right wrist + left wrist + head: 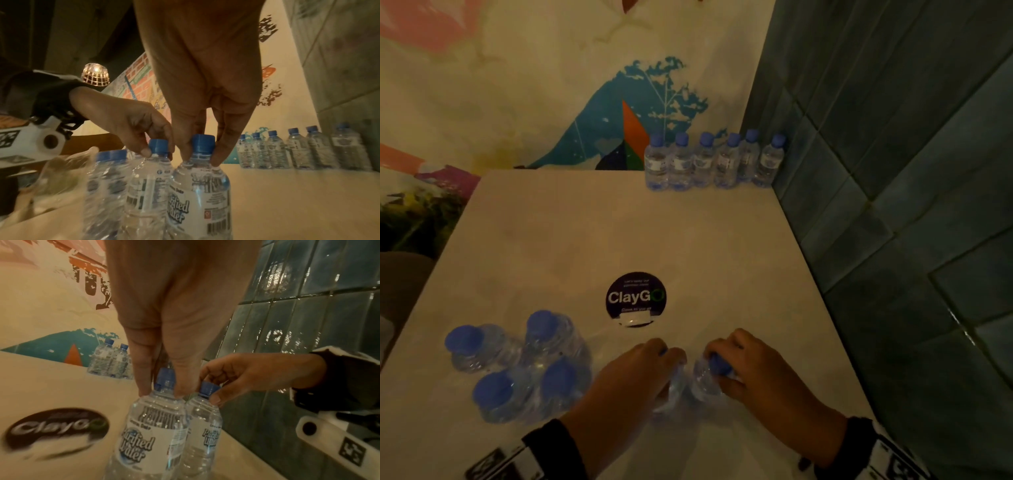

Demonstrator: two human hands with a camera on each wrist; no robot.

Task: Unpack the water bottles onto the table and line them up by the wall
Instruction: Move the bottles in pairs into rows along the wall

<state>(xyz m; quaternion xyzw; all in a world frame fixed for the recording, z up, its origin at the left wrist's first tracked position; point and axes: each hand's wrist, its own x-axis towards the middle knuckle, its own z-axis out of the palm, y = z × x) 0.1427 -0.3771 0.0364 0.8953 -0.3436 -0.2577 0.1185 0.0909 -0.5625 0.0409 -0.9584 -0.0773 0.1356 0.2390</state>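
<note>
Two clear water bottles with blue caps stand side by side near the table's front edge. My left hand (664, 359) pinches the neck of the left bottle (154, 434) from above. My right hand (726, 368) pinches the cap of the right bottle (201, 194) the same way. Both bottles look upright; whether they rest on the table I cannot tell. Several more bottles (517, 366), caps up, stand grouped in loose plastic wrap (61, 170) to the left of my hands. A row of several bottles (712, 161) stands at the far right corner against the painted wall.
The beige table (619, 233) has a round dark ClayGo sticker (635, 296) just beyond my hands. Dark green tiles (893, 205) run along its right edge. The painted wall (534, 85) closes the far edge, and a stretch of it lies left of the bottle row.
</note>
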